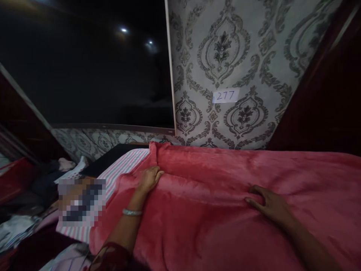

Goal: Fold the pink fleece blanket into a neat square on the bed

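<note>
One blanket (220,233) spreads across the lower centre and lower right of the frame. Two hands are on it: the left hand (149,178), at lower centre, curls closed around a fold; the right hand (267,203), at lower right, rests with thumb and fingers parted. One bracelet (132,212) circles the left wrist. One striped cloth (120,165) shows at lower left, one screen (84,75) upper left, one "277" label (226,95) upper right.
</note>
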A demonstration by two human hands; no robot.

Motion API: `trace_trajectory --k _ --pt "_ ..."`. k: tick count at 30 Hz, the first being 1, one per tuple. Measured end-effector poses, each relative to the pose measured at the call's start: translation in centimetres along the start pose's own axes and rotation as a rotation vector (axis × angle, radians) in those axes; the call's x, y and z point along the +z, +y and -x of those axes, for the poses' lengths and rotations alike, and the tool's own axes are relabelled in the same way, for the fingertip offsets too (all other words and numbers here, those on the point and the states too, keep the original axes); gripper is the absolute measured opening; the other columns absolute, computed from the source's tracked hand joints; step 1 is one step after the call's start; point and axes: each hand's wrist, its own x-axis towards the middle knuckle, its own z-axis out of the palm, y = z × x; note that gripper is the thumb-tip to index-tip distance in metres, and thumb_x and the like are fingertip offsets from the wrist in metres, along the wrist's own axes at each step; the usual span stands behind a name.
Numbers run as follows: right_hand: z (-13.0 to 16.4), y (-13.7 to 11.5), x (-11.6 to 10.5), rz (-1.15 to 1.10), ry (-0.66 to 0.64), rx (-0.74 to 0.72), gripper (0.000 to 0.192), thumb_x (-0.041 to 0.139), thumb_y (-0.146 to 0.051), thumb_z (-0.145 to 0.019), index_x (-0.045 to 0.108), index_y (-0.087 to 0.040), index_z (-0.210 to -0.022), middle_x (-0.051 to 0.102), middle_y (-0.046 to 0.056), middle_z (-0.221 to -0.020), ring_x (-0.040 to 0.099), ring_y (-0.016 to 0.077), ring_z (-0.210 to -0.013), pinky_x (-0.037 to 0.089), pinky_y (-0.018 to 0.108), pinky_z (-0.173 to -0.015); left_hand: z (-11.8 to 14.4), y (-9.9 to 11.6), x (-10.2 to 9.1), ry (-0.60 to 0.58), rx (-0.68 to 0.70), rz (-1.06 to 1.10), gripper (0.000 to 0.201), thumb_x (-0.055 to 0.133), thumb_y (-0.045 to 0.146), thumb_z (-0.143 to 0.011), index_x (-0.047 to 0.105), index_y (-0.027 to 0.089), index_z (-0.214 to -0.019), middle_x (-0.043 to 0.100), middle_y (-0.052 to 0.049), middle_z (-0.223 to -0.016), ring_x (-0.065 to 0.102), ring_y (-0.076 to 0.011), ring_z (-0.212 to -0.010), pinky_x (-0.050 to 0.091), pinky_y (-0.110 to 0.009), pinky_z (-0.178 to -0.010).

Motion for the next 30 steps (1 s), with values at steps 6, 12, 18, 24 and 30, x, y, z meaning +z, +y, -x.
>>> trace_trajectory --k 6,12,18,24,30 --pt "0.2 1.8 0.6 -0.100 0.011 0.038 0.047 0.059 -0.068 -0.070 0.071 -0.027 -0.090 0.077 0.011 -0.099 0.072 0.0381 -0.094 0.059 0.054 -0.083 1.6 0.6 -1.2 -0.172 0.036 -0.027 0.030 0.047 0.042 -0.098 0.066 0.019 -0.094 0.071 -0.012 -0.100 0.065 -0.0258 -0.098 0.046 -0.039 -0.092" --pt "0.1 0.8 0.2 -0.160 0.010 0.149 0.037 0.062 -0.067 -0.062 0.070 -0.036 -0.080 0.077 0.009 -0.094 0.071 0.0427 -0.093 0.057 0.059 -0.084 3.6 -3.2 -3.3 -0.253 -0.030 -0.034 0.027 0.061 0.027 -0.087 0.066 0.018 -0.111 0.067 -0.015 -0.121 0.059 -0.0310 -0.118 0.040 -0.047 -0.104" --pt "0.2 -0.2 -0.8 -0.194 -0.034 0.105 0.037 0.061 -0.060 -0.062 0.067 -0.030 -0.081 0.076 0.014 -0.097 0.070 0.0412 -0.096 0.055 0.055 -0.088 3.0 -5.9 -5.9 -0.266 -0.083 0.006 0.023 0.061 0.016 -0.075 0.067 0.020 -0.096 0.072 -0.009 -0.103 0.065 -0.0244 -0.096 0.049 -0.035 -0.085" --pt "1.1 -1.6 -3.7 -0.056 0.109 0.071 0.033 0.050 -0.055 -0.073 0.060 -0.025 -0.081 0.072 0.017 -0.095 0.067 0.0357 -0.094 0.052 0.049 -0.087 2.6 -4.8 -9.2 -0.126 -0.098 0.026 0.016 0.049 0.016 -0.078 0.059 0.018 -0.090 0.066 -0.005 -0.087 0.060 -0.0202 -0.081 0.045 -0.029 -0.074" --pt "1.4 -1.6 -5.8 -0.002 0.202 0.044 0.030 0.050 -0.050 -0.075 0.058 -0.022 -0.084 0.068 0.017 -0.093 0.064 0.0299 -0.093 0.049 0.041 -0.085 2.9 -2.0 -13.4 -0.056 -0.138 -0.133 0.015 0.048 0.020 -0.086 0.056 0.019 -0.098 0.066 -0.009 -0.094 0.063 -0.0241 -0.085 0.042 -0.031 -0.073"
